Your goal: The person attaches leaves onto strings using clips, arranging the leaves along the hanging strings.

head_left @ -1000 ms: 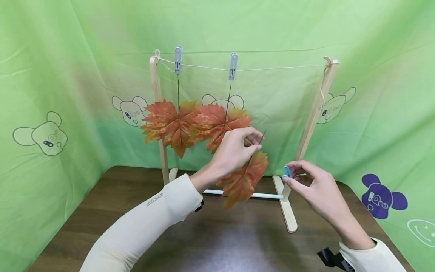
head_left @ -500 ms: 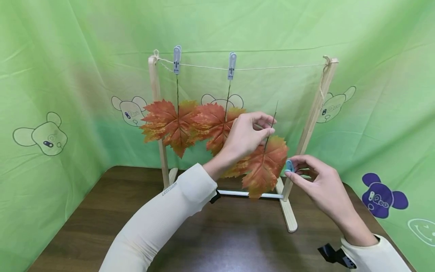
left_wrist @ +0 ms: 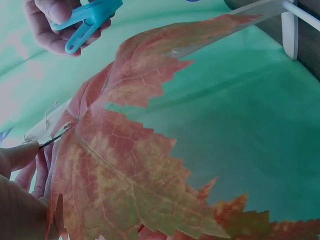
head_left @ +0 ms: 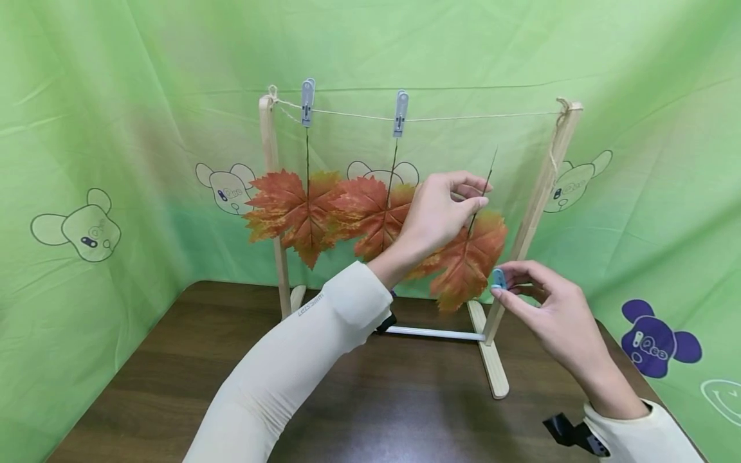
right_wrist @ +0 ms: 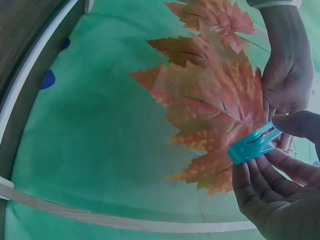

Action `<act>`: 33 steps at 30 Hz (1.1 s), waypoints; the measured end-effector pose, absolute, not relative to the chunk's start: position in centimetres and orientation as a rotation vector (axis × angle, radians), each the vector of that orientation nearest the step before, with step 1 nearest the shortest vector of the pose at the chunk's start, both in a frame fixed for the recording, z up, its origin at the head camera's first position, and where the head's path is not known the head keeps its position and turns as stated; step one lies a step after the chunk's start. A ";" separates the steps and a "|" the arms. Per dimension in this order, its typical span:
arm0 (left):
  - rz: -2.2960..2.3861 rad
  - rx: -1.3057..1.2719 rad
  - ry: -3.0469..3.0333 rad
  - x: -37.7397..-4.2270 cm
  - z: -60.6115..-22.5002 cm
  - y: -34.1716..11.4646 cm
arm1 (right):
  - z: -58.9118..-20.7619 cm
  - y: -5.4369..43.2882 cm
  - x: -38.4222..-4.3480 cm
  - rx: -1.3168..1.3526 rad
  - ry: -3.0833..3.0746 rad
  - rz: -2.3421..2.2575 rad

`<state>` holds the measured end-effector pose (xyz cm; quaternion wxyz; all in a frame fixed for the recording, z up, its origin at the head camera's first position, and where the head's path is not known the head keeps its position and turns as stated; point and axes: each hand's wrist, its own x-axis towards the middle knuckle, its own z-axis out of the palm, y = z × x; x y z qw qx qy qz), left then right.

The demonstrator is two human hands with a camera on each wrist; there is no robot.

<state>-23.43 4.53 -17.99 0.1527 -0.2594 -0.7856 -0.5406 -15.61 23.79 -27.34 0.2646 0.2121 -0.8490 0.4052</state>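
My left hand [head_left: 442, 209] pinches the thin dark stem of an orange-red maple leaf [head_left: 466, 263], which hangs below the fingers with the stem's tip pointing up. Lower and to the right, my right hand [head_left: 544, 308] holds a blue clothespin [right_wrist: 254, 144] between thumb and fingers, close to that leaf's edge. Above both hands a string [head_left: 480, 117] runs between two wooden posts. Two more maple leaves [head_left: 301, 212] hang from it by their stems, each under a grey clothespin [head_left: 401, 114]. My left hand partly covers the second hanging leaf [head_left: 373, 215].
The right wooden post [head_left: 532, 199] rises from a flat foot [head_left: 492, 370] on the brown table [head_left: 405, 399]. A white rod [head_left: 434, 332] joins the stand low down. Behind it hangs a green cloth [head_left: 463, 45] printed with bear faces.
My left hand has moved up and to the right with the leaf, bringing its stem nearer the string. The right hand has risen slightly, still holding the blue clothespin.
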 end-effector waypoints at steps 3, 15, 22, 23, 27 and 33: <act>-1.551 -0.720 -2.260 -23.8 -17.4 4.9 | -27.1 23.8 -15.7 0.586 -2.275 1.101; -1.635 -0.600 -2.295 -25.1 -16.1 5.8 | -26.4 23.8 -16.3 0.599 -2.246 1.095; -1.629 -0.565 -2.312 -25.6 -15.8 6.4 | -25.4 23.6 -16.9 0.637 -2.193 1.108; -1.625 -0.562 -2.313 -25.7 -15.8 6.5 | -25.2 23.5 -17.0 0.642 -2.189 1.113; -1.604 -0.563 -2.313 -26.0 -15.6 6.7 | -24.8 23.4 -17.5 0.647 -2.166 1.140; -1.595 -0.516 -2.321 -26.3 -15.4 6.7 | -23.9 22.9 -18.3 0.638 -2.096 1.185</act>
